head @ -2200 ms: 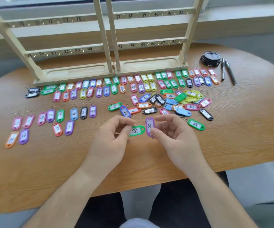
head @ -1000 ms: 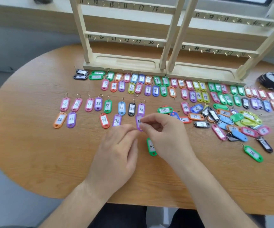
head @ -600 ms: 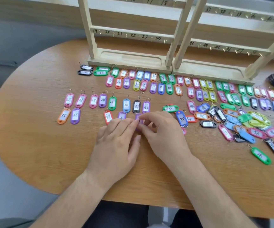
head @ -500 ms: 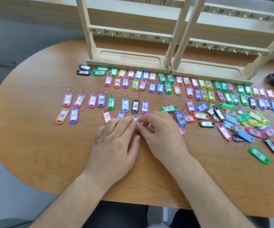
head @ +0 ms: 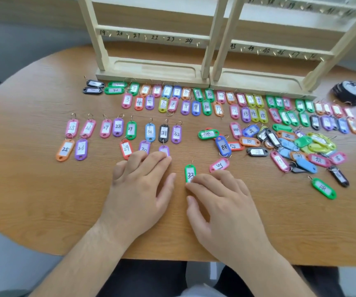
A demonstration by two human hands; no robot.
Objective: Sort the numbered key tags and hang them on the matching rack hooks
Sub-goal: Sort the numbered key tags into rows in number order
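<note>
1. Nearest, the left hand (head: 143, 185) is being laid flat on the brown wood-grain surface (head: 33, 189). Its grip is open, with straight fingers and nothing held. Its fingertips are being pressed on the lower end of a purple oval plastic key tag (head: 164, 149).
2. The right hand (head: 224, 202) is being rested alongside, its grip loose and empty. Only its index fingertip (head: 191, 185) is touching the near end of the green oval plastic key tag marked 33 (head: 190, 172), which is lying flat on the surface.
3. Sorting is judged to be the step in hand, with 33 being lined up after the row of tags numbered 25 to 32 (head: 149, 131). The next move is judged to call for a light slide to just right of 32, ring pointing away.
4. Further right, a loose heap of glossy coloured tags (head: 301, 144) with paper labels and thin wire rings is being left unsorted.
5. Farthest, nothing is being carried on the visible small metal hooks (head: 197, 43) of the pale wooden rack (head: 151, 67).
</note>
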